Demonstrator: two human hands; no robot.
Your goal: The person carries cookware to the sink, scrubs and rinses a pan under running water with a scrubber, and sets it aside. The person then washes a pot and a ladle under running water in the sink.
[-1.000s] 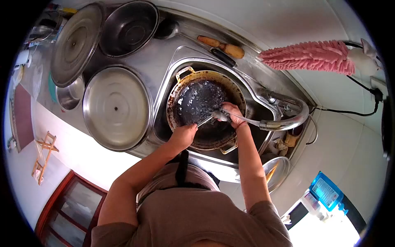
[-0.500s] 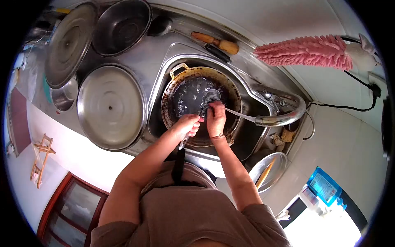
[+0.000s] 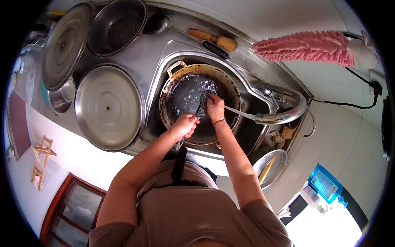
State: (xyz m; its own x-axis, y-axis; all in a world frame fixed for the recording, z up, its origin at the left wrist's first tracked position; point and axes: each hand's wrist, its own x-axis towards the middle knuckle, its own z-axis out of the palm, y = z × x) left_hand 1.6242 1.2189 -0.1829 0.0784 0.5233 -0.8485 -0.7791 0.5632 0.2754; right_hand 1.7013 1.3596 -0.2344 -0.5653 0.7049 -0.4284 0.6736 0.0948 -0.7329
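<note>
My left hand [image 3: 185, 125] is closed round the handle of a metal ladle [image 3: 180, 144], whose end sticks out below my fist. The ladle slants up and right over a large, stained pot [image 3: 168, 86] of dark water. My right hand [image 3: 215, 108] has its fingers closed at the ladle's head, mostly covering it. Whether a scrubber is under those fingers I cannot make out. Water runs from the curved faucet [image 3: 284, 117] in a thin stream that meets my right hand. The pot sits in a steel sink [image 3: 251, 140].
Left of the sink lie a large round lid [image 3: 109, 109], another lid [image 3: 63, 45] and a dark bowl [image 3: 117, 29]. Behind it are a black-handled spatula [image 3: 214, 50] and a wooden-handled tool [image 3: 212, 39]. A pink duster [image 3: 302, 48] hangs at right, above a basin [image 3: 277, 164].
My right hand has shifted slightly up, its fingers now over the ladle's head, which showed more plainly before. The left hand has moved slightly left, keeping its grip.
</note>
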